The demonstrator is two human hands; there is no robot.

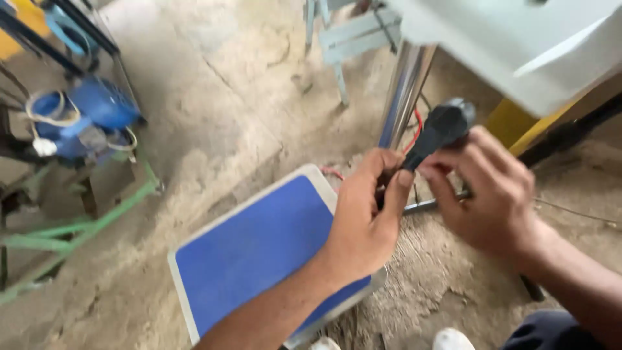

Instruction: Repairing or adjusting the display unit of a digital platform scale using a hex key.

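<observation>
Together, left hand [366,220] and right hand [486,188] pinch black plug [444,126].

**Dull plastic, bright steel, rough floor**

The plug [444,126] is matt black plastic. The post [405,91] is polished metal, mirror-bright. The platform [259,249] has a smooth matt blue top with a pale metal rim. The floor [214,97] is rough, dusty concrete. The frame [78,233] is green painted metal, and the motor [97,116] is glossy blue.
</observation>
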